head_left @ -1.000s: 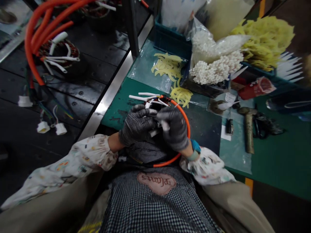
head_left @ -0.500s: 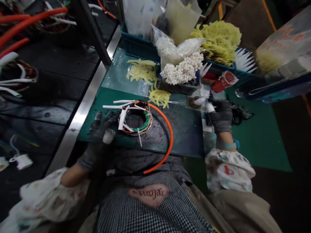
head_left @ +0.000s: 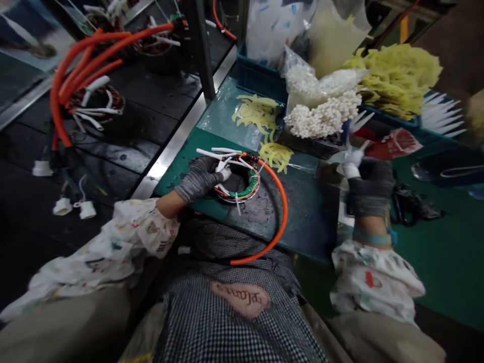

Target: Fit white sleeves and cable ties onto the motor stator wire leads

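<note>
A ring-shaped motor stator [head_left: 254, 187] with copper windings, a green inner rim and white sleeves lies on the green work mat. A thick orange cable [head_left: 284, 212] curves from it toward my apron. My left hand [head_left: 200, 177], in a grey glove with a white-covered thumb, grips the stator's left side, thumb over the inner edge and fingers partly hidden. My right hand [head_left: 368, 186], also gloved, is bent with its white-tipped fingers together beside a red container [head_left: 395, 144]. What those fingertips hold, if anything, is too blurred to make out.
Yellow curved strips [head_left: 259, 113] lie behind the stator. Bagged white beadlike pieces [head_left: 321, 113], a yellow pile [head_left: 401, 75] and white pointed pieces [head_left: 440, 113] stand at the back. Left, past a metal edge [head_left: 170, 151], another wired stator [head_left: 113, 103] sits on dark slats.
My left hand has moved from beside the stator onto its left side and closed on it. My right hand has shifted toward the red container, away from the dark tool. The view has swung left.
</note>
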### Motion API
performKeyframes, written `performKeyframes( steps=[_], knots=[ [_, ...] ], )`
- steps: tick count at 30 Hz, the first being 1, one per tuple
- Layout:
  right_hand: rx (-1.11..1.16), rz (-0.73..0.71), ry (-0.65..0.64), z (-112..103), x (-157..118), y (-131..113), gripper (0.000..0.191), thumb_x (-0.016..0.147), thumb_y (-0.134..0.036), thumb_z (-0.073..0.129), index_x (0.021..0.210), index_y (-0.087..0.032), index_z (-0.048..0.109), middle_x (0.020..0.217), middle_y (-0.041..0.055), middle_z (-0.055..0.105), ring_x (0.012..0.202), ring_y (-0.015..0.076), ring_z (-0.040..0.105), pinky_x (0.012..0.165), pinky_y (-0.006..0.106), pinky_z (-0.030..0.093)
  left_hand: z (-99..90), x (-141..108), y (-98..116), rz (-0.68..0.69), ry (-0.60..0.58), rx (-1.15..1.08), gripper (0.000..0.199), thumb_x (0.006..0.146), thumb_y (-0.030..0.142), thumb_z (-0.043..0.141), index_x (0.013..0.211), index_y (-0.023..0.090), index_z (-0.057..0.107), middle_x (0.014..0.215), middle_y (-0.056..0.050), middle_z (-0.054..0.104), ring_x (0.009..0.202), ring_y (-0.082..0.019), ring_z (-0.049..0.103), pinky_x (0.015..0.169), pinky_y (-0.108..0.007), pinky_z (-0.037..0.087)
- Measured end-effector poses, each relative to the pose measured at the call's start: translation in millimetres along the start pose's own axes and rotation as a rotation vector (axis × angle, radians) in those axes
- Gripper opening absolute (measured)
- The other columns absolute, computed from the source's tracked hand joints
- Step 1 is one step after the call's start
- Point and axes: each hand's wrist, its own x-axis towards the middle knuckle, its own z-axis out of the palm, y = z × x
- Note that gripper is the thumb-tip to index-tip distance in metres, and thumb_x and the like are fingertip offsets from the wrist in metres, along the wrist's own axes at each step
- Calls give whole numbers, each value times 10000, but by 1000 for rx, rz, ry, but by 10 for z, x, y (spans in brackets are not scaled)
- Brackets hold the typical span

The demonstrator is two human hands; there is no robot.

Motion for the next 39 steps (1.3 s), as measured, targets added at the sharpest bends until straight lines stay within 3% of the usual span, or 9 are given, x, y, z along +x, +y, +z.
performKeyframes(
  steps=[2, 7, 12, 16, 19, 24, 31, 35, 39],
  knots=[
    [80, -18, 35, -115, -237, -348, 193, 898, -487, 726, 931, -301, 685, 952, 107, 762, 902, 336, 753, 902, 586, 633, -2, 33, -39, 6, -3, 23, 524, 919, 521, 771, 1334, 201, 775, 1322, -129, 838, 1168, -338, 815, 1003, -510, 707],
    [214, -138, -243, 41, -1292, -1258, 158, 1089, -436, 629, 1086, -300, 709, 973, 61, 800, 840, 271, 773, 788, 465, 676, 0, 25, -33, 57, 12, 167, 510, 934, 429, 696, 1369, 165, 733, 1304, -126, 838, 1106, -309, 824, 993, -491, 703],
    [169, -257, -252, 442, -2026, -1416, 327, 1056, -423, 687, 1343, -276, 740, 987, 98, 857, 801, 318, 820, 700, 458, 723, 105, -405, 223, 265, 125, 368, 547, 1034, 434, 605, 1552, 262, 631, 1604, -99, 693, 1571, -323, 592, 1355, -552, 461],
    [214, -261, -380, 364, -2083, -1361, 436, 1037, -356, 727, 1469, -305, 723, 1266, 118, 863, 1108, 366, 851, 966, 563, 745, 225, -740, 311, 406, 279, 637, 490, 1122, 473, 478, 1585, 352, 586, 1562, -50, 732, 1582, -298, 595, 1329, -559, 438],
    [284, -263, -449, 249, -2043, -1368, 487, 1030, -342, 723, 1517, -343, 706, 1365, 99, 835, 1231, 375, 820, 1090, 614, 702, 260, -878, 279, 431, 258, 692, 500, 1139, 498, 378, 1579, 399, 593, 1537, -8, 752, 1591, -284, 586, 1326, -577, 399],
    [215, -247, -313, 208, -2046, -1422, 471, 980, -404, 822, 1446, -413, 756, 1131, 71, 868, 964, 358, 849, 886, 557, 753, 252, -956, 324, 496, 230, 630, 535, 1146, 500, 388, 1662, 422, 507, 1585, 21, 721, 1606, -266, 564, 1374, -528, 337],
    [312, -220, -431, 204, -1880, -1653, 279, 1030, -430, 759, 1294, -371, 830, 1065, 58, 866, 994, 322, 853, 953, 450, 740, 246, -935, 449, 512, 229, 667, 479, 1173, 427, 367, 1617, 354, 534, 1556, -14, 741, 1565, -253, 603, 1353, -504, 367],
    [224, -304, -315, 192, -1873, -1649, 268, 1046, -409, 727, 1271, -309, 833, 1017, 83, 867, 985, 324, 855, 956, 446, 728, 270, -916, 481, 533, 274, 714, 482, 1201, 461, 310, 1590, 330, 562, 1508, -30, 774, 1519, -253, 648, 1299, -506, 436],
    [99, -390, -198, 145, -1868, -1561, 295, 1042, -376, 734, 1295, -237, 793, 1034, 100, 876, 875, 293, 850, 778, 394, 704, 292, -838, 570, 581, 282, 796, 550, 1208, 506, 229, 1583, 332, 592, 1467, -38, 799, 1491, -251, 677, 1301, -503, 417]
  ],
)
